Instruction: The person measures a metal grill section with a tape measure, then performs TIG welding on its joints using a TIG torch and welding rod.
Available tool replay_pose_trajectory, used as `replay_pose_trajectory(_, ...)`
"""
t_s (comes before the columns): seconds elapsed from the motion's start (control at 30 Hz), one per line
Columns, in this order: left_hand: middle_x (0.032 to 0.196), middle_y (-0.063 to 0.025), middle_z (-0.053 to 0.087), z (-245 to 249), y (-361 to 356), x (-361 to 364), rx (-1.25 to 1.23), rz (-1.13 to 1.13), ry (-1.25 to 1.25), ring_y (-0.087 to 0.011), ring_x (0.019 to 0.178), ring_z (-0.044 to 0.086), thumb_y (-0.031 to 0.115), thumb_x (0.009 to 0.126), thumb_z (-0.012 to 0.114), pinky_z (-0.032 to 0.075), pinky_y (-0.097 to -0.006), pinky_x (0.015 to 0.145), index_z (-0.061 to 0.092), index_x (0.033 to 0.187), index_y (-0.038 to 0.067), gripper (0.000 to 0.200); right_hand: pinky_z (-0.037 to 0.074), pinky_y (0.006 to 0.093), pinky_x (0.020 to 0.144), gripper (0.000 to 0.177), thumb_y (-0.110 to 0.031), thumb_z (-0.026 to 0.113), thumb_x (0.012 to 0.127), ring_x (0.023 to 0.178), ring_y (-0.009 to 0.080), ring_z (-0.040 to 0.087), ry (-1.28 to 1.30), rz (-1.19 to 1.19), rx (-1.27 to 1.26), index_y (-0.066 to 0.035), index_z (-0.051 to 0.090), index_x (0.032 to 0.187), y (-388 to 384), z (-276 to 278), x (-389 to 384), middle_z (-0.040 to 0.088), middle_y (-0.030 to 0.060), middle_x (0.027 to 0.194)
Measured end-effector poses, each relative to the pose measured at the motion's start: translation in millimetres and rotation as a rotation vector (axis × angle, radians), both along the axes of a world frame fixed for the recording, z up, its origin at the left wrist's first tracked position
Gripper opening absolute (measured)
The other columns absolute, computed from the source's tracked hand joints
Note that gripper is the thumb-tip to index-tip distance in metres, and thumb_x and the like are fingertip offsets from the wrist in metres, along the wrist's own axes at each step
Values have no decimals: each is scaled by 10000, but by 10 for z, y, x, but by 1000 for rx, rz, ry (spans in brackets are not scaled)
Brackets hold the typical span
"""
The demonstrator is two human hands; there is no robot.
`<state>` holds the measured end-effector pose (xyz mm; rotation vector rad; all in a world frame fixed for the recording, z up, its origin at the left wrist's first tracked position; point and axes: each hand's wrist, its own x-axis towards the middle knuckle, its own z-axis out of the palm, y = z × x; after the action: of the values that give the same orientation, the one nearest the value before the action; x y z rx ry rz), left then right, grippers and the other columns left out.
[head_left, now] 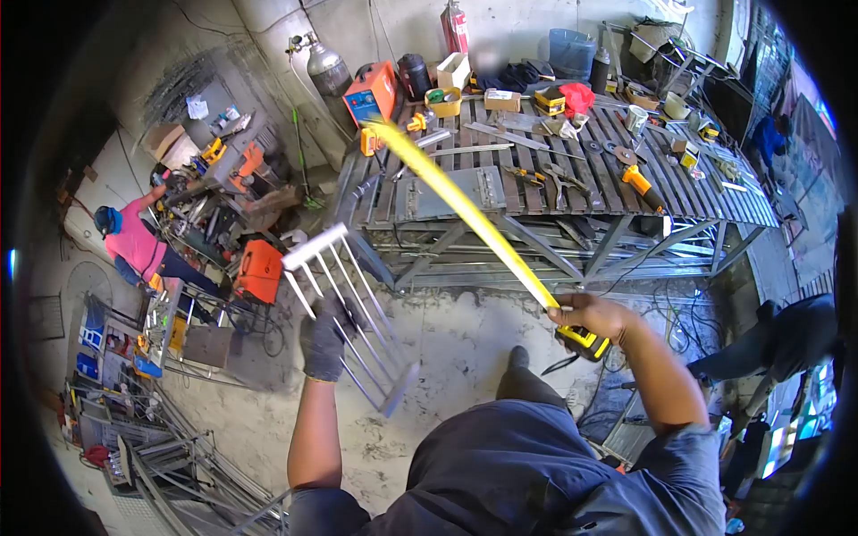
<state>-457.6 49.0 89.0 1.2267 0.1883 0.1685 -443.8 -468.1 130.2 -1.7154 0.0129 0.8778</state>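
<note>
My left hand [323, 342], in a dark glove, is wrapped round the bars of a small metal grille [357, 304], held tilted over the floor. Bare and closed, my right hand [590, 317] grips a yellow and black tape measure [583, 343]. Its yellow blade [465, 210] is drawn out toward the upper left, its far end blurred in front of the slatted workbench [545, 196]. The blade and the grille are apart.
Pliers [563, 181], an angle grinder [642, 186] and an orange machine [371, 92] are on the workbench. A person in pink [138, 234] stands at the left; another person [778, 339] is at the right. Cables [684, 326] lie on the floor.
</note>
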Motion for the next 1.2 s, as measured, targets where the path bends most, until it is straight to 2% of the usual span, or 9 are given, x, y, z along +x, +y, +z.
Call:
replay_pose_trajectory(0.13, 936, -13, 705, -1181, -146, 68, 624, -75, 128, -84, 785, 587, 238, 1048, 756, 533, -300, 726, 713, 1311, 42, 331, 593, 375, 624, 478, -503, 768, 1031, 691, 217, 729, 261, -212, 118, -60, 641, 1160, -494, -967, 129, 720, 102, 863)
replay_pose_trajectory(0.37, 1359, -285, 690, -1083, -856, 130, 1185, -328, 376, -381, 1114, 753, 462, 881, 890, 612, -463, 957, 589, 1477, -63, 849, 526, 405, 491, 480, -461, 869, 959, 551, 224, 665, 535, -473, 36, -53, 624, 895, -1290, -2047, 865, 662, 75, 726)
replay_pose_trajectory(0.43, 1368, -309, 669, -787, -1009, 310, 1236, -421, 528, -436, 1183, 719, 536, 879, 869, 587, -506, 998, 575, 1493, -24, 882, 517, 410, 478, 476, -424, 903, 936, 538, 226, 657, 423, -428, -34, -29, 637, 941, -1398, -2065, 1298, 665, 81, 721)
replay_pose_trajectory(0.5, 1355, -316, 665, -630, -1076, 501, 1328, -361, 516, -456, 1211, 694, 559, 880, 859, 573, -519, 1014, 567, 1501, -9, 891, 556, 444, 525, 887, -410, 989, 836, 622, 254, 682, 259, -506, -411, 81, 514, 1402, -1351, -1719, 1894, 704, 97, 875)
replay_pose_trajectory(0.53, 1348, -319, 664, -570, -1113, 599, 1371, -334, 508, -465, 1225, 682, 571, 880, 854, 565, -526, 1021, 563, 1505, -1, 896, 604, 493, 656, 1121, -457, 1015, 784, 782, 333, 746, -19, -439, -478, 114, 391, 1518, -1870, -2816, 2247, 741, 167, 994)
replay_pose_trajectory(0.6, 1351, -320, 654, -427, -1172, 881, 1498, -278, 415, -487, 1245, 652, 581, 845, 886, 545, -534, 1047, 539, 1527, -18, 972, 577, 528, 958, 1259, -454, 968, 823, 1083, 514, 733, -650, -270, -797, 48, 162, 1649, -1946, -2700, 3026, 759, 314, 1127)
replay_pose_trajectory(0.67, 1328, -332, 648, -149, -1299, 1220, 1548, -231, 323, -500, 1217, 651, 559, 824, 902, 551, -549, 1032, 553, 1487, 7, 930, 563, 555, 1008, 1255, -497, 856, 909, 1097, 509, 737, -485, -216, -1079, -12, 37, 1728, -1587, -1770, 3760, 766, 311, 1180)
replay_pose_trajectory(1.07, 1173, -251, 667, -124, -921, 2047, 1583, -263, 260, -453, 1088, 676, 487, 804, 926, 569, -537, 921, 594, 1403, 30, 823, 291, 685, 1239, 773, -345, 761, 1004, 1553, 337, 432, -777, -122, -1334, -138, 415, 1663, -1245, -2229, 5406, 509, 116, 1597)
replay_pose_trajectory(1.2, 1204, -269, 667, -365, -447, 2291, 1525, -325, 393, -464, 1113, 671, 472, 819, 913, 566, -534, 937, 563, 1448, 20, 851, 548, 551, 1046, 452, -314, 769, 985, 1218, 426, 697, -783, -344, -956, -39, 693, 1335, -82, -2282, 4790, 715, 230, 1359)
